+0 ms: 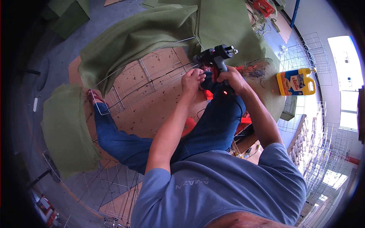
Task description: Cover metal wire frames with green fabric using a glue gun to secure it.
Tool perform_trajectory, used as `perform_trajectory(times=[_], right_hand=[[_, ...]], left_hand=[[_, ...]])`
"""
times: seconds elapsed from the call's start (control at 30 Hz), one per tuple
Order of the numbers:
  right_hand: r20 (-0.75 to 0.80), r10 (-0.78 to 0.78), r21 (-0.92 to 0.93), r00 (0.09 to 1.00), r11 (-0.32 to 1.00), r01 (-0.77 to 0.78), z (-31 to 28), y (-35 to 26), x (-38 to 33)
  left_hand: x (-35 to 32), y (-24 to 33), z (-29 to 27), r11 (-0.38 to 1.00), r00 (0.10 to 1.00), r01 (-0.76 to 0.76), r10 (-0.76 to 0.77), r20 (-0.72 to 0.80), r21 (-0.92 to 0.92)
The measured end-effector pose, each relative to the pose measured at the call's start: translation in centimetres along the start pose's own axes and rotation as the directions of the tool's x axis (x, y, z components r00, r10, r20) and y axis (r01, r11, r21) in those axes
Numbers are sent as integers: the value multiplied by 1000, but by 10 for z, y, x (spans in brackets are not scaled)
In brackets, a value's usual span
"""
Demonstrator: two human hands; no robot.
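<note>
My right hand (234, 80) is wrapped round the handle of a black and grey pistol-grip power tool (217, 57), with a small red light glowing near the handle's base. Beside it, my left hand (193, 81) is raised with its fingers curled together; whatever they pinch, if anything, is too small to make out. Beyond both hands, a wire frame (145, 70) lies between my legs, and green mesh fabric (137, 40) drapes over its far edge. More green fabric (232, 32) spreads out behind the tool.
Brown cardboard (133, 98) strewn with small dark bits lies under the frame. A yellow jug (294, 81) stands at the right, near wire grid panels (329, 159). Folded green fabric (64, 129) lies left. A red crate (263, 7) is at the far right.
</note>
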State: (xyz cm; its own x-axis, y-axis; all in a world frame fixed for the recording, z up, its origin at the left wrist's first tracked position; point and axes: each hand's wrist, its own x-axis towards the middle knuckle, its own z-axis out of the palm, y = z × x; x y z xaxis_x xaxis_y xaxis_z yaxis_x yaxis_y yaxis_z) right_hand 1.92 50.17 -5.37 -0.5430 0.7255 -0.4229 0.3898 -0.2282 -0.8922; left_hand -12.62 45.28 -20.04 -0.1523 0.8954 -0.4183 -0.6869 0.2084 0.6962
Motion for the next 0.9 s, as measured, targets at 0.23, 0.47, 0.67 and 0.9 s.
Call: perform_trajectory(times=[0.23, 0.47, 0.67, 0.9], right_hand=[[-95, 54, 46, 994, 998, -50, -15, 12, 7], [-146, 59, -36, 988, 997, -65, -29, 13, 11], [-150, 50, 1, 987, 999, -50, -33, 8, 8], [-152, 66, 44, 986, 997, -60, -35, 10, 8]], left_hand=[[18, -8, 15, 999, 1000, -5, 4, 16, 40], [34, -13, 25, 999, 998, 22, -24, 52, 36], [39, -14, 34, 999, 998, 28, -30, 46, 42], [47, -22, 36, 1000, 998, 13, -14, 64, 9]])
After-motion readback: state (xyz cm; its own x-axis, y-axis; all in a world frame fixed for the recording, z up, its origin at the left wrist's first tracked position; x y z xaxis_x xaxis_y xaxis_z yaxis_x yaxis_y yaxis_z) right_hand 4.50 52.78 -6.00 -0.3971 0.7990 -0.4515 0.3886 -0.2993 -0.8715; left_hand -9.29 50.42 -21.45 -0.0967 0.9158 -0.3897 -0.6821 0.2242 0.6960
